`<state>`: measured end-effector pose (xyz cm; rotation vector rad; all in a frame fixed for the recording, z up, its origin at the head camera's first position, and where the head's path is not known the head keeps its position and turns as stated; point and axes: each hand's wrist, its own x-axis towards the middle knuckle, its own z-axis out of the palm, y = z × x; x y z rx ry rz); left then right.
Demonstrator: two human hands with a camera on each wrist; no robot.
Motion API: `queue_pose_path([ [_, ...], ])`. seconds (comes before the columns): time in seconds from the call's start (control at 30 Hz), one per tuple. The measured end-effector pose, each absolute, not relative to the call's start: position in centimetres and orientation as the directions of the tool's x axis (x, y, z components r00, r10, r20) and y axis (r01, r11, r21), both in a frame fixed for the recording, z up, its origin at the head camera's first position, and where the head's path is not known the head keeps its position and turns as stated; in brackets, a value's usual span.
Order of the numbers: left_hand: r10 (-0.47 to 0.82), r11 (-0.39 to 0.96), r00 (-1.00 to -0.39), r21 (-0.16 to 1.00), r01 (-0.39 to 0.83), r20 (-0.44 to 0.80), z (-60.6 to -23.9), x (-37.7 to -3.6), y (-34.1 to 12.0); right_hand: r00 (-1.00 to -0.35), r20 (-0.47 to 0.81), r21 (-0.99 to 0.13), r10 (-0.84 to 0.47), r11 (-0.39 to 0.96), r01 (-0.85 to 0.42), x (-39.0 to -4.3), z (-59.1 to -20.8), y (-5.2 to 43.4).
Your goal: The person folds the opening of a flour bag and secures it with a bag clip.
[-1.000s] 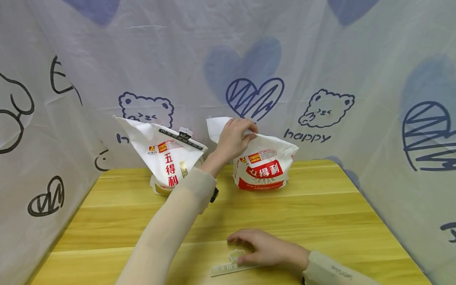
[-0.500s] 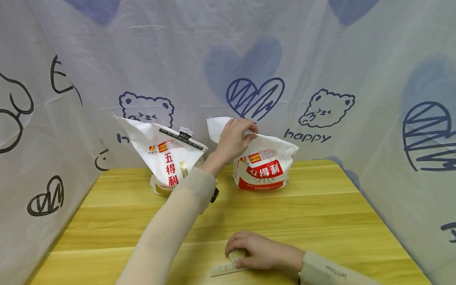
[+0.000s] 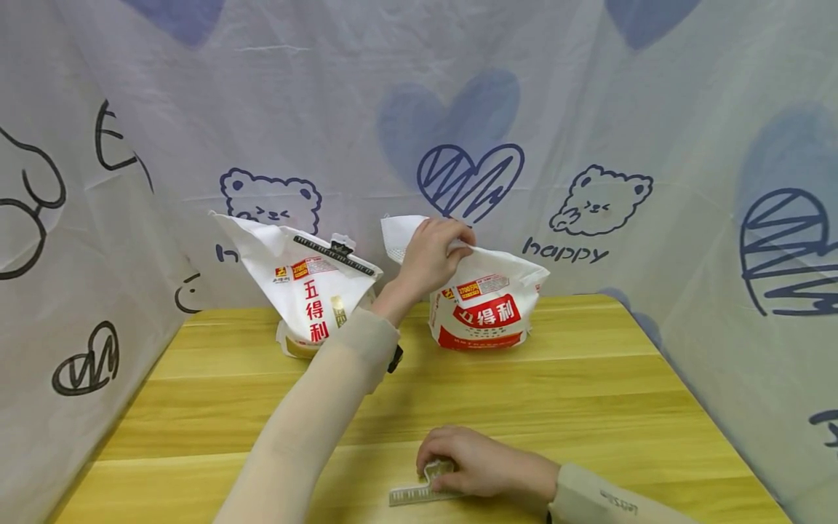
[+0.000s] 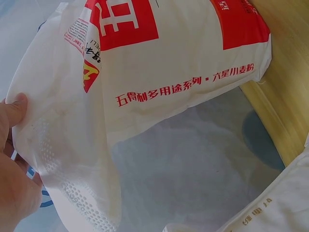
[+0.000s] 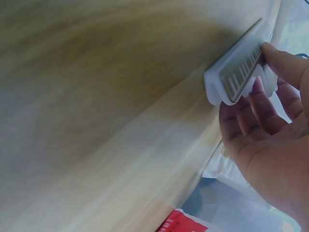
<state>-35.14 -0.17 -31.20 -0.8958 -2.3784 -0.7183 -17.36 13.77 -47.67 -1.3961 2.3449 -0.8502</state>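
Observation:
My left hand (image 3: 432, 255) pinches the folded top edge of a white flour bag (image 3: 487, 309) with red printing, which stands at the back of the table. In the left wrist view, the thumb presses the bag's white upper part (image 4: 53, 130) while the fingers are behind it. Near the front edge, my right hand (image 3: 481, 462) grips a pale clear plastic bag clip (image 3: 412, 496) between thumb and fingers. The right wrist view shows the slotted clip (image 5: 239, 72) tilted up close over the wood, thumb on one side and fingers on the other.
A second flour bag (image 3: 314, 302) stands at the back left, its top folded and held by a black clip (image 3: 337, 251). My left forearm (image 3: 314, 415) crosses the table (image 3: 589, 407) in front of it. A printed curtain (image 3: 569, 94) hangs right behind the bags.
My right hand has closed its fingers around the clip, which now tilts up from lying flat. The left hand and both bags stay in place.

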Motion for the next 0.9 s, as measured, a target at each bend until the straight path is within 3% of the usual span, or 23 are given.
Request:
queue_pose_path([
  [0.43, 0.444, 0.643, -0.664, 0.302, 0.704, 0.602, -31.3, -35.1, -0.2, -0.607, -0.020, -0.669, -0.795, 0.462, -0.583, -16.8, -46.5, 13.9],
  [0.7, 0.438, 0.648, -0.667, 0.303, 0.699, 0.603, -31.5, -35.1, -0.1, -0.627, -0.035, -0.730, -0.778, 0.448, -0.516, -16.7, -46.4, 14.6],
  [0.9, 0.436, 0.652, -0.670, 0.302, 0.696, 0.600, -31.5, -35.1, -0.1, -0.683, -0.082, -0.791, -0.726, 0.464, -0.399, -16.8, -46.2, 15.3],
])
